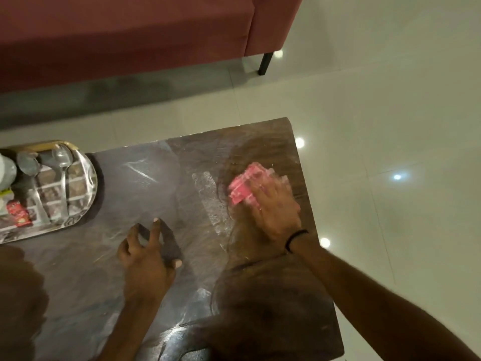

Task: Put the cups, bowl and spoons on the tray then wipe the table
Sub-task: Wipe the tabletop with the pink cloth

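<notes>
My right hand (276,209) presses a pink cloth (243,185) flat on the dark wooden table (130,178) near its far right corner; both are blurred by motion. My left hand (147,256) rests on the table's middle by its spread fingertips and holds nothing. At the left edge of the view stands a shiny tray (86,183) with a gold rim. On it lie two spoons (63,173), a grey cup (6,170) and a small red packet (19,212). Most of the tray is cut off by the frame.
A red sofa (130,35) with a black leg (265,62) stands beyond the table. Glossy pale floor tiles (390,126) lie to the right and behind. The table's right edge (312,204) is close to my right hand.
</notes>
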